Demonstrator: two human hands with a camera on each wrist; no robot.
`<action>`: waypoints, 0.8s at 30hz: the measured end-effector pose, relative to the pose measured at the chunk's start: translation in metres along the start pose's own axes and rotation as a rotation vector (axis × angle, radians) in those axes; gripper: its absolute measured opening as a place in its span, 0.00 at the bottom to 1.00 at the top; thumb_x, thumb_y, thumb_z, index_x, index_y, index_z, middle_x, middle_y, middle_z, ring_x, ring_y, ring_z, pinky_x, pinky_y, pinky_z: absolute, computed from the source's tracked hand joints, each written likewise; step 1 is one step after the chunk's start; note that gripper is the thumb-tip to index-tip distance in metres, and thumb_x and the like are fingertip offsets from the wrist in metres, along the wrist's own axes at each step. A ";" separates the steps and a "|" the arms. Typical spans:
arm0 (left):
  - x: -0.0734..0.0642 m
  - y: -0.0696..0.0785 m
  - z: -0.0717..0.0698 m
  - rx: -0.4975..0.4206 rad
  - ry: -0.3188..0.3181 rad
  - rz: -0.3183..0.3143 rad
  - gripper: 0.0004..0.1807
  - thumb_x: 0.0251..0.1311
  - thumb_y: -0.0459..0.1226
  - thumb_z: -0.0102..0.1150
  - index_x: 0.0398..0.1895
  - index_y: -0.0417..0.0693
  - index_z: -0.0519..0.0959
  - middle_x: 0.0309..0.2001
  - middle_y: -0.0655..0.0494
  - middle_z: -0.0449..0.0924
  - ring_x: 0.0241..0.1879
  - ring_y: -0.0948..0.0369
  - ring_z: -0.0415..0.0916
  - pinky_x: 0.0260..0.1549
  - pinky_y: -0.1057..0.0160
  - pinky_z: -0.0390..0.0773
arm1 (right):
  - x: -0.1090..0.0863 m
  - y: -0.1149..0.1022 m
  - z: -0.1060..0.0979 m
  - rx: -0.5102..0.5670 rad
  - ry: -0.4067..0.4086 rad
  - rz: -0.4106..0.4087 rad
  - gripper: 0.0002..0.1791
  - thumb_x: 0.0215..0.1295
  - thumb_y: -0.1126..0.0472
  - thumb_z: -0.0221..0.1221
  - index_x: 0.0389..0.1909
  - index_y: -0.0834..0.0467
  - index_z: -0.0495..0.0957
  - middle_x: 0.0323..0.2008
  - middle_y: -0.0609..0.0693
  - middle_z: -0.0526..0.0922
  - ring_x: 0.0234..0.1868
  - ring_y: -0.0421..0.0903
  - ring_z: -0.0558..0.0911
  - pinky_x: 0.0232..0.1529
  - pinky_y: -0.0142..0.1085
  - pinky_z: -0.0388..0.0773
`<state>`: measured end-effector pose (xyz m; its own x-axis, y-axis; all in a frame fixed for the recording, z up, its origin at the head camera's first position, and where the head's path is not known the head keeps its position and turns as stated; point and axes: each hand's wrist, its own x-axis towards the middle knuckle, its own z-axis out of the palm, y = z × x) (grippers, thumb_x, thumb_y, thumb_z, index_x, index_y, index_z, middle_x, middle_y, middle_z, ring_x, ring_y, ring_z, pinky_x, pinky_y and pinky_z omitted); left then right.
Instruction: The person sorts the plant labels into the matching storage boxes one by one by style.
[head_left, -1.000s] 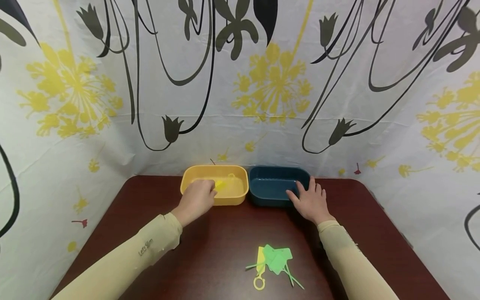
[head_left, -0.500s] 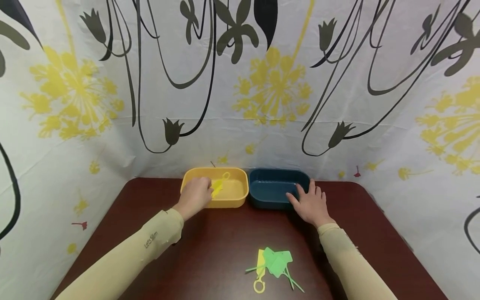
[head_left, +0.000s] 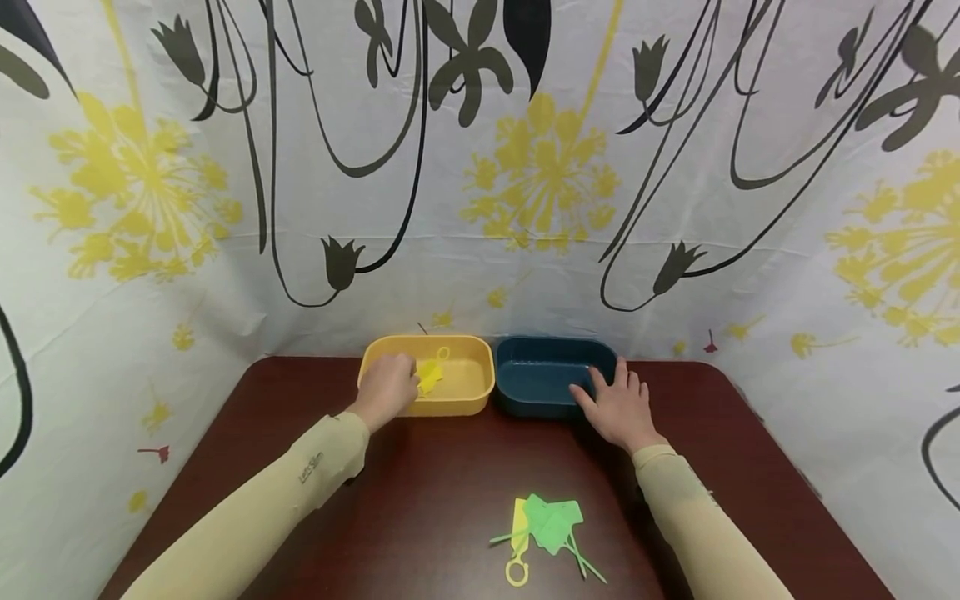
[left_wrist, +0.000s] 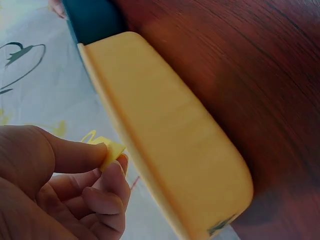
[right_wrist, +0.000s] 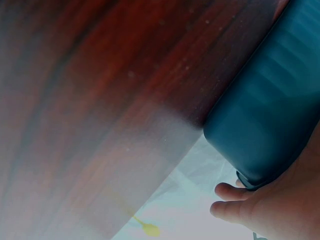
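Note:
My left hand (head_left: 386,387) is over the left side of the yellow container (head_left: 468,408). Its thumb and finger pinch a flat yellow tag (left_wrist: 113,154), which has a ring at its end. In the head view this yellow tag (head_left: 430,377) shows beside the fingers, over the container's inside. My right hand (head_left: 618,408) rests on the right end of the dark blue container (head_left: 536,408), fingers spread over the rim. The right wrist view shows the fingertips (right_wrist: 227,210) reaching past that container's corner.
Near the front of the dark red table (head_left: 442,500) lie several green flat-headed pieces (head_left: 553,523) with thin stems. They overlap another yellow ringed tag (head_left: 519,533). Both containers stand side by side at the table's back edge, against a patterned cloth (head_left: 442,283).
My left hand has shifted a little left over the yellow container, with the pinched tag turning in its fingers. The right hand stays on the blue container's rim.

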<state>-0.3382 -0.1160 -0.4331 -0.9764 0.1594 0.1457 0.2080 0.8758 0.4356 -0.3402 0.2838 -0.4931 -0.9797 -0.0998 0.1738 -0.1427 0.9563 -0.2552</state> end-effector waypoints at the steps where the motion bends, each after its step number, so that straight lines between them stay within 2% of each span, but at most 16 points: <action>1: 0.002 -0.001 0.002 0.006 -0.007 -0.006 0.22 0.66 0.33 0.63 0.15 0.49 0.67 0.15 0.57 0.55 0.14 0.61 0.55 0.17 0.64 0.56 | 0.000 0.000 0.000 -0.001 -0.001 0.001 0.47 0.73 0.28 0.40 0.76 0.61 0.61 0.75 0.75 0.41 0.70 0.78 0.51 0.65 0.73 0.43; 9: 0.014 -0.010 0.008 0.020 -0.051 -0.046 0.22 0.65 0.29 0.58 0.13 0.50 0.64 0.15 0.58 0.54 0.15 0.61 0.53 0.17 0.64 0.55 | 0.000 0.001 0.001 -0.004 -0.001 0.003 0.47 0.73 0.27 0.39 0.76 0.61 0.61 0.75 0.75 0.41 0.70 0.78 0.50 0.65 0.73 0.43; 16: 0.021 -0.015 0.008 0.030 -0.036 -0.024 0.22 0.59 0.26 0.56 0.12 0.50 0.61 0.16 0.58 0.50 0.17 0.61 0.48 0.18 0.63 0.54 | 0.002 0.002 0.002 -0.004 0.003 0.006 0.48 0.72 0.27 0.39 0.76 0.61 0.61 0.75 0.75 0.42 0.70 0.78 0.51 0.64 0.73 0.43; 24: 0.026 -0.019 0.010 0.041 -0.046 -0.027 0.19 0.59 0.26 0.57 0.14 0.48 0.66 0.17 0.57 0.52 0.18 0.60 0.51 0.21 0.62 0.57 | 0.002 0.001 0.001 -0.011 0.004 0.005 0.49 0.71 0.25 0.38 0.75 0.60 0.62 0.75 0.75 0.42 0.70 0.78 0.52 0.64 0.73 0.44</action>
<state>-0.3680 -0.1237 -0.4464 -0.9834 0.1556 0.0930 0.1801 0.8976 0.4023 -0.3420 0.2843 -0.4945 -0.9798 -0.0942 0.1766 -0.1365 0.9598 -0.2452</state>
